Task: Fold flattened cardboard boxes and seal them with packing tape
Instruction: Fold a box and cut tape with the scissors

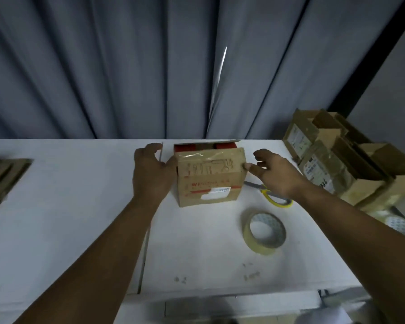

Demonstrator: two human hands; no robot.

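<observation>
Box [208, 181] was folded, one seam taped, top unsealed; my left hand [152, 171] gripped its left side, right hand [276, 171] loosely open, thumb touching its right edge.

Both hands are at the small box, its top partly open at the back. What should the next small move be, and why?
Probably press the remaining flaps down over the open back of the cardboard box, where red shows. The left hand holds its left side; the right hand touches its right edge. The tape roll lies untouched nearby, so taping likely comes after.
</observation>
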